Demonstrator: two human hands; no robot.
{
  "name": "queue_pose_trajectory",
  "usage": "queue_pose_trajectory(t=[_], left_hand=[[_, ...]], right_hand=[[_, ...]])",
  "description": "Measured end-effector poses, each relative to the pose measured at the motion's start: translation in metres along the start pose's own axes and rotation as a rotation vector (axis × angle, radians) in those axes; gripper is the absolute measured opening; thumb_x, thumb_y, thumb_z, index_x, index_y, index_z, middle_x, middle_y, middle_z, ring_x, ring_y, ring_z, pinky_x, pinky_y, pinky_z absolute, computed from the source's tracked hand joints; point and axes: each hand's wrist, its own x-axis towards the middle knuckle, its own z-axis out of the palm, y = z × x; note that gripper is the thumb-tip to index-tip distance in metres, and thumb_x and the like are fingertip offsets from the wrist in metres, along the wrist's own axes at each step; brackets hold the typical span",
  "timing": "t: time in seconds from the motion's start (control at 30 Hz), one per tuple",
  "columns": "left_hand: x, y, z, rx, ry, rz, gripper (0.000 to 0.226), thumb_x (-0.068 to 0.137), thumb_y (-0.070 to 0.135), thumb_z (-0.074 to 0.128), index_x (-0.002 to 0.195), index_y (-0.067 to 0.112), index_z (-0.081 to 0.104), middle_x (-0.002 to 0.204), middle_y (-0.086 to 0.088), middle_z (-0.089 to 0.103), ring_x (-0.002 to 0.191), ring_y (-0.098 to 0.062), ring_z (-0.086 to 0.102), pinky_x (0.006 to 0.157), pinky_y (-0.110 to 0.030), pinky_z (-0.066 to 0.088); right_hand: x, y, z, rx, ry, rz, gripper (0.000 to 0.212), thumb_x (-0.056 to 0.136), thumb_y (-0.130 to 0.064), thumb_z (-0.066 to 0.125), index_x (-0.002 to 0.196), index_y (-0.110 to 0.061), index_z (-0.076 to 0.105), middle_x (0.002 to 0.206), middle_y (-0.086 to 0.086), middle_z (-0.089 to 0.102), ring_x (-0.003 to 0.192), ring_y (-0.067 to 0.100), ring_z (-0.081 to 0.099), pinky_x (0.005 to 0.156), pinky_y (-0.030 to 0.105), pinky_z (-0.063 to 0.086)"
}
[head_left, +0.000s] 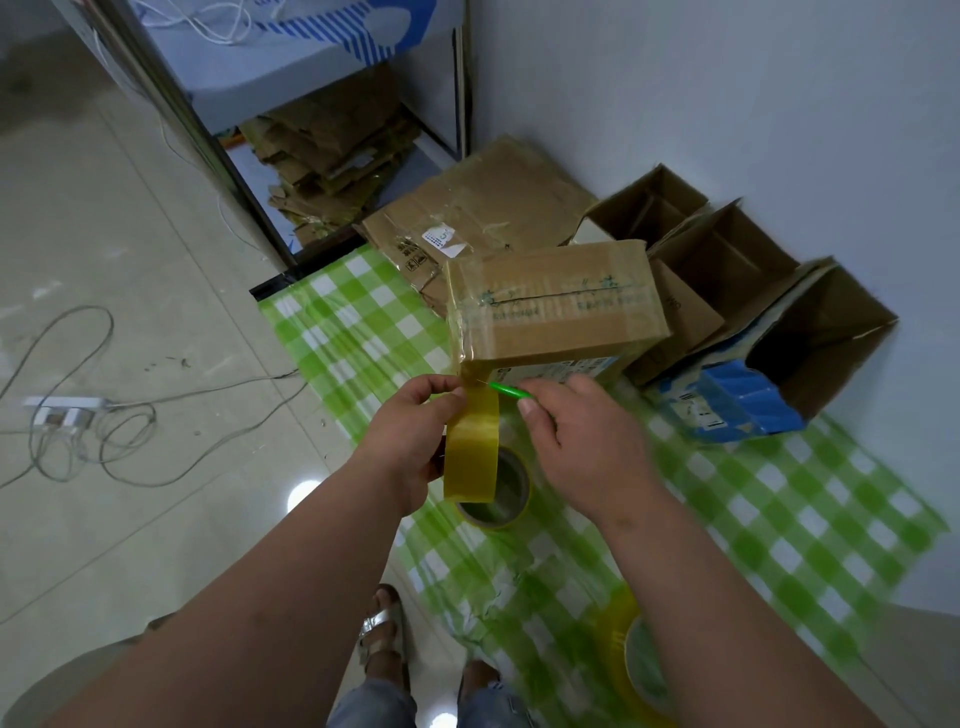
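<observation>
- Left hand (410, 431) grips the tape roll (472, 452) – fingers curled round it, thumb on top – just in front of the box (556, 322).
- A strip of tape runs from the roll up to the box's near corner.
- Right hand (587, 441), blurred, pinches a green tool (511, 392) between thumb and fingers; its tip meets the strip just below the corner.
- The box, taped along its top seam, stands on a green checked cloth (353, 332).
- A second roll (636, 660) lies on the cloth near the right forearm.
- Open boxes (727, 254) stand by the wall – flat cardboard (483, 202) behind.
</observation>
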Motion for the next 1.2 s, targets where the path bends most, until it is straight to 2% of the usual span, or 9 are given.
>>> queue_pose_trajectory(t=[0.13, 0.27, 0.33, 0.47, 0.6, 0.77, 0.97, 1.13, 1.2], left_hand=[[0.001, 0.001, 0.0, -0.01, 0.002, 0.001, 0.005, 0.096, 0.022, 0.061, 0.098, 0.023, 0.066, 0.085, -0.002, 0.068, 0.071, -0.024, 0.06, 0.061, -0.034, 0.05], [0.004, 0.003, 0.001, -0.023, 0.008, -0.001, 0.007, 0.097, 0.022, 0.061, 0.1, 0.022, 0.067, 0.085, 0.0, 0.069, 0.068, -0.023, 0.062, 0.058, -0.033, 0.052], [0.005, 0.005, 0.002, -0.044, 0.013, -0.008, 0.004, 0.095, 0.022, 0.063, 0.097, 0.022, 0.066, 0.08, 0.002, 0.07, 0.066, -0.021, 0.063, 0.057, -0.033, 0.053], [0.007, 0.008, 0.005, -0.08, 0.028, -0.015, 0.004, 0.091, 0.02, 0.069, 0.088, 0.021, 0.066, 0.079, -0.002, 0.069, 0.071, -0.022, 0.064, 0.067, -0.04, 0.053], [0.007, 0.009, 0.007, -0.09, 0.062, -0.02, 0.009, 0.088, 0.018, 0.071, 0.08, 0.02, 0.068, 0.073, -0.004, 0.071, 0.065, -0.022, 0.067, 0.058, -0.037, 0.057], [0.008, 0.011, 0.007, 0.02, 0.14, 0.006, 0.021, 0.086, 0.026, 0.073, 0.065, 0.029, 0.07, 0.087, -0.008, 0.07, 0.082, -0.03, 0.066, 0.077, -0.053, 0.057], [0.01, 0.02, 0.008, 0.24, 0.222, 0.123, 0.017, 0.085, 0.032, 0.071, 0.069, 0.028, 0.066, 0.074, 0.0, 0.065, 0.07, -0.022, 0.059, 0.063, -0.035, 0.05], [0.011, 0.023, 0.007, 0.288, 0.227, 0.133, 0.016, 0.089, 0.031, 0.068, 0.076, 0.023, 0.062, 0.076, -0.007, 0.061, 0.069, -0.023, 0.053, 0.063, -0.037, 0.047], [0.013, 0.022, 0.003, 0.303, 0.247, 0.13, 0.015, 0.089, 0.03, 0.067, 0.078, 0.022, 0.062, 0.074, -0.006, 0.059, 0.067, -0.023, 0.053, 0.063, -0.036, 0.047]], right_hand=[[0.006, -0.007, -0.001, 0.015, -0.002, -0.034, 0.034, 0.101, -0.032, 0.045, 0.13, -0.024, 0.061, 0.094, -0.001, 0.054, 0.08, 0.024, 0.059, 0.064, 0.038, 0.051], [0.013, -0.013, -0.002, 0.002, 0.022, -0.092, 0.034, 0.099, -0.026, 0.05, 0.129, -0.019, 0.063, 0.091, 0.005, 0.055, 0.075, 0.027, 0.058, 0.061, 0.042, 0.052], [0.016, -0.016, -0.002, -0.012, 0.037, -0.098, 0.032, 0.099, -0.025, 0.052, 0.127, -0.018, 0.065, 0.09, 0.005, 0.054, 0.073, 0.027, 0.057, 0.059, 0.041, 0.051], [0.024, -0.023, -0.004, -0.026, 0.06, -0.11, 0.03, 0.098, -0.025, 0.054, 0.124, -0.016, 0.067, 0.088, 0.006, 0.053, 0.073, 0.028, 0.058, 0.058, 0.035, 0.048], [0.028, -0.028, -0.004, -0.054, 0.055, -0.14, 0.027, 0.097, -0.022, 0.056, 0.119, -0.014, 0.069, 0.084, 0.009, 0.054, 0.069, 0.03, 0.057, 0.055, 0.033, 0.045], [0.031, -0.023, -0.007, -0.088, 0.044, -0.134, 0.026, 0.098, -0.028, 0.051, 0.114, -0.019, 0.07, 0.084, 0.004, 0.051, 0.067, 0.027, 0.056, 0.055, 0.034, 0.048], [0.029, -0.015, -0.013, -0.099, 0.064, -0.118, 0.025, 0.096, -0.028, 0.052, 0.111, -0.021, 0.071, 0.078, -0.001, 0.048, 0.061, 0.018, 0.05, 0.05, 0.025, 0.037], [0.029, -0.005, -0.016, -0.188, 0.035, -0.048, 0.025, 0.097, -0.027, 0.05, 0.099, -0.017, 0.072, 0.076, 0.0, 0.046, 0.061, 0.021, 0.049, 0.053, 0.029, 0.042], [0.026, 0.005, -0.021, -0.182, 0.042, -0.005, 0.025, 0.097, -0.027, 0.051, 0.101, -0.016, 0.073, 0.078, 0.002, 0.05, 0.061, 0.022, 0.052, 0.055, 0.031, 0.046]])
